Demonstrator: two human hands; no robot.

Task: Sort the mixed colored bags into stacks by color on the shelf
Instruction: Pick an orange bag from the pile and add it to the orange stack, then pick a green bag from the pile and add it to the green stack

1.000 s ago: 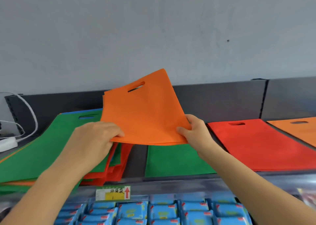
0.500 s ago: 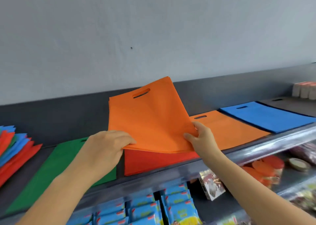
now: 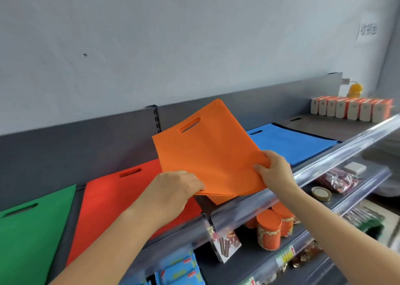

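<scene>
Thin stack of flat orange non-woven bags with cut-out handle slots is up in the air over the top grey metal shelf. It is tilted, with the handle end up and away toward the wall and the bottom edge toward the person.

Left hand is clamped on the lower left corner, fingers curled over the top face. Right hand pinches the lower right edge, thumb on top, other fingers hidden underneath. The stack spans the gap between the two hands and fans up and away from both.

Just under the stack's lower edge, a corner of another orange bag peeks out, lying flat on the shelf and mostly hidden.

- **Left of that:** a flat red non-woven bag, partly covered by the left forearm.
- **Further left:** a flat green non-woven bag, cut off by the frame edge.
- **Right of the held stack:** a flat blue non-woven bag, then a dark bag beside it.
- **Far right end of the shelf:** a row of upright orange-and-white boxes.
- **Lower shelf:** clear jars with orange lids and blue snack packets to their left.
</scene>
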